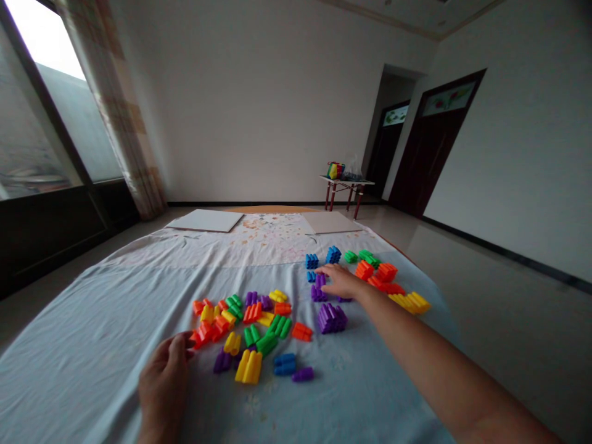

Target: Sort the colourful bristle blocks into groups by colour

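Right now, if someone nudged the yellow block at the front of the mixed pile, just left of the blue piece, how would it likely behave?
The yellow block would probably slide rather than roll, since its rounded columns sit joined side by side. Its moulded look suggests stiff, light plastic. The wrinkled cloth might drag slightly.

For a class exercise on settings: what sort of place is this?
Probably a room in a home: it has a long, patterned brown-and-cream fabric curtain, a tall dark red-brown door, and a pale blue cloth under bright plastic blocks.
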